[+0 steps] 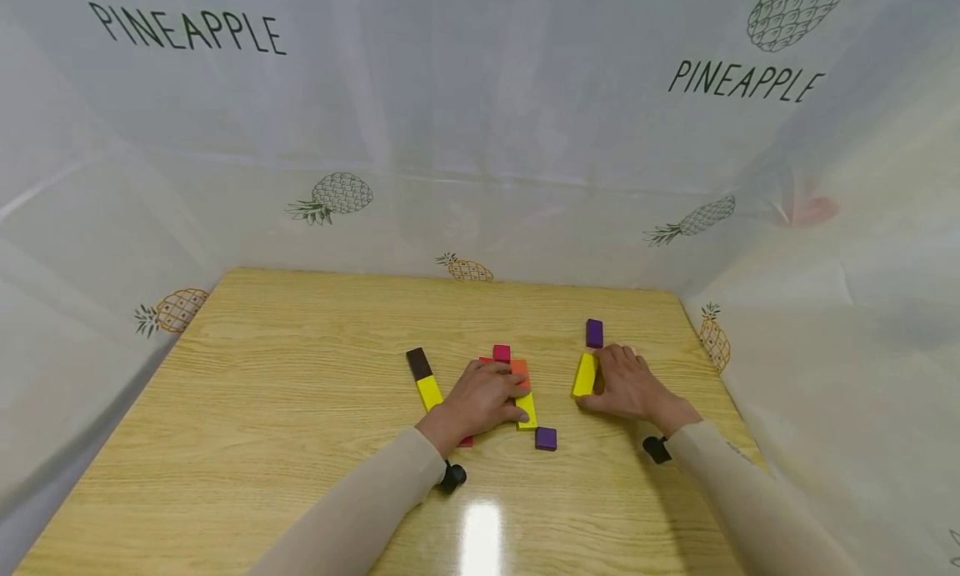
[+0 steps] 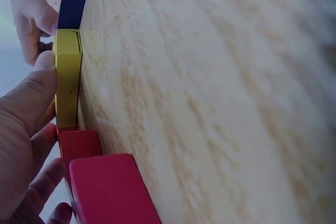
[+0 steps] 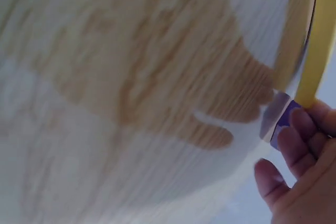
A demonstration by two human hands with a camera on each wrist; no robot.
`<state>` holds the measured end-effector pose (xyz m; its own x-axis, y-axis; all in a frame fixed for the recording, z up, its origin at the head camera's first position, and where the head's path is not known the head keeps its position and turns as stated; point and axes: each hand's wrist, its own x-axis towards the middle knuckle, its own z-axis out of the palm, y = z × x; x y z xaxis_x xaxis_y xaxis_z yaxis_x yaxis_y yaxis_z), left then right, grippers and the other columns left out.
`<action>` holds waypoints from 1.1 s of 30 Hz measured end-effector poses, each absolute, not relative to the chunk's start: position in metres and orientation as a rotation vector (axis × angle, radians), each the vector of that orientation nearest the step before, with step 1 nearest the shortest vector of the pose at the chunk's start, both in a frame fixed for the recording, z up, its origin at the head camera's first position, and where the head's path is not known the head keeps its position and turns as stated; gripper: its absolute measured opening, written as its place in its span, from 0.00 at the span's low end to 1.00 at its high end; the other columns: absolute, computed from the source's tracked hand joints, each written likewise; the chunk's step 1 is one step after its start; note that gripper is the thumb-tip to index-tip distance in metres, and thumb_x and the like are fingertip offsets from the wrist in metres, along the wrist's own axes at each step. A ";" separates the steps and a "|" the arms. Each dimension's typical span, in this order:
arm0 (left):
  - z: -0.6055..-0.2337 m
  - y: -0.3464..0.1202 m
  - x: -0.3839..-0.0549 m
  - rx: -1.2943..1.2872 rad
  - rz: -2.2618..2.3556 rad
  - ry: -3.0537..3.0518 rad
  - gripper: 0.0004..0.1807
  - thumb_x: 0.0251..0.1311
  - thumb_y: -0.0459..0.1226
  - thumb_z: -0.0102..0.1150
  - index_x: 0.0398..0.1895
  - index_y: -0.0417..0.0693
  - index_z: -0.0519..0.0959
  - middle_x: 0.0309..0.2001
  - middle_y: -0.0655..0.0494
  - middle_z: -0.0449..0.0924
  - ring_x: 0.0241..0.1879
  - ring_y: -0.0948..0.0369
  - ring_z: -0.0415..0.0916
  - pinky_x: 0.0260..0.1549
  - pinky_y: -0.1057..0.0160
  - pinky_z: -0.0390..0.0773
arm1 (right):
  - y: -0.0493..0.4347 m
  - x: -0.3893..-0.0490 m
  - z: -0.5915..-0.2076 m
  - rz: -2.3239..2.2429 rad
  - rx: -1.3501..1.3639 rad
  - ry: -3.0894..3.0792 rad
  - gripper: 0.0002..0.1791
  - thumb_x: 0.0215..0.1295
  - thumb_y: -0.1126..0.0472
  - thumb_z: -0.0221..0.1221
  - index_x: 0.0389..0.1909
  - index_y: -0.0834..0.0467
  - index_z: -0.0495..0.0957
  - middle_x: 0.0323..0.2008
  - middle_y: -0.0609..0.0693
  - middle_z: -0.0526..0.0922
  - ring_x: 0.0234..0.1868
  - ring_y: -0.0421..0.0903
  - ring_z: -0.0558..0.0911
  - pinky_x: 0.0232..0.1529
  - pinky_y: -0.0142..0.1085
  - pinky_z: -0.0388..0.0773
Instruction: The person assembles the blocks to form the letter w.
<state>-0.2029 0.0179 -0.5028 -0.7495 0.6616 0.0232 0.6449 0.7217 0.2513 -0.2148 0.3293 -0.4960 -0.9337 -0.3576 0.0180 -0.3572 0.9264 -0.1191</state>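
My right hand (image 1: 630, 384) pinches a yellow block (image 1: 584, 376) along its length, thumb at the near end and fingertips toward the far end. A purple block (image 1: 594, 333) lies just past it. My left hand (image 1: 483, 399) rests over a group of coloured blocks. Its thumb and index finger touch a yellow block (image 1: 527, 413) and the orange block (image 1: 520, 370) joined end to end with it. In the left wrist view the thumb presses that yellow block's side, while the other fingers are spread loosely. The hand hides part of the group.
A pink block (image 1: 502, 353) stands at the group's far end. Left of it, a dark brown block (image 1: 418, 363) meets another yellow block (image 1: 430, 393). A second purple block (image 1: 546, 438) lies near the left thumb. Pineapple-print sheeting (image 1: 480, 142) surrounds the wooden table (image 1: 300, 393).
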 end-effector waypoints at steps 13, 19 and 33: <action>-0.503 0.018 -0.203 1.075 0.385 2.849 0.29 0.70 0.60 0.62 0.71 0.67 0.79 0.74 0.68 0.74 0.77 0.58 0.65 0.74 0.42 0.62 | 0.322 -0.209 -0.489 -0.138 -0.674 3.127 0.56 0.56 0.28 0.68 0.69 0.69 0.66 0.61 0.67 0.73 0.60 0.65 0.73 0.63 0.65 0.69; -0.501 0.018 -0.203 1.088 0.380 2.856 0.29 0.69 0.60 0.62 0.71 0.67 0.80 0.73 0.68 0.75 0.76 0.58 0.66 0.72 0.43 0.64 | 0.314 -0.200 -0.491 -0.153 -0.751 3.114 0.54 0.56 0.30 0.70 0.68 0.68 0.68 0.62 0.66 0.73 0.63 0.65 0.73 0.64 0.65 0.70; -0.505 0.018 -0.206 1.115 0.361 2.862 0.28 0.70 0.60 0.61 0.70 0.67 0.80 0.73 0.68 0.75 0.76 0.58 0.67 0.71 0.45 0.65 | 0.302 -0.181 -0.497 -0.156 -0.813 3.061 0.50 0.56 0.30 0.69 0.66 0.64 0.72 0.61 0.60 0.75 0.60 0.59 0.75 0.61 0.59 0.74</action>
